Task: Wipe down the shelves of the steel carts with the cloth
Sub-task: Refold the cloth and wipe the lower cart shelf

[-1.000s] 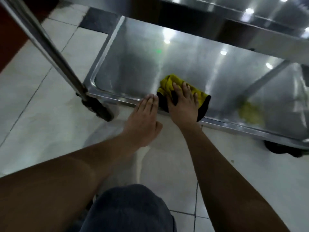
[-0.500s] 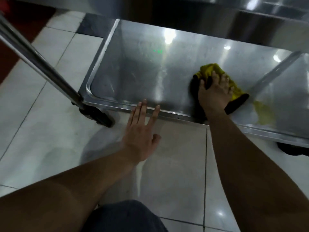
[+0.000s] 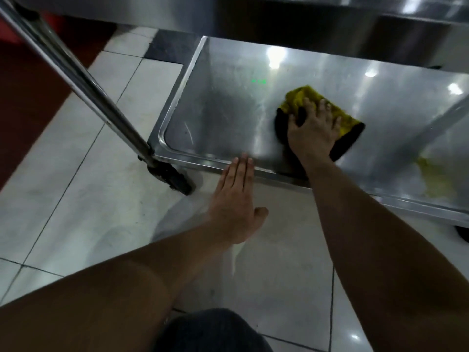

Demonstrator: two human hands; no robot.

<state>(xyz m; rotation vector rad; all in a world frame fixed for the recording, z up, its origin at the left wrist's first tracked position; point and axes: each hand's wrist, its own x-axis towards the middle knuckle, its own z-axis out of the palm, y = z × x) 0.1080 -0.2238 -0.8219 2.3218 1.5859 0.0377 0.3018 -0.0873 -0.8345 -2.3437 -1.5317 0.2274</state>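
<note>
**Fingers flat on cloth, sliding back left**

My right-hand fingers (image 3: pixel 321 107) lie spread, pressing the yellow-and-black cloth (image 3: pixel 302 96) flat on the cart's bottom shelf (image 3: pixel 223 118). Half a second ago it sat farther right; now it is nearer the middle. My left hand (image 3: pixel 234 201) has fingers straight and together, tips touching the shelf's front rim (image 3: pixel 198 158), no longer splayed.

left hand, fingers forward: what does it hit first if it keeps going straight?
Likely nothing new: the left hand already reaches the bottom shelf's front rim. Beyond lies bare shelf; height is unclear.
</note>
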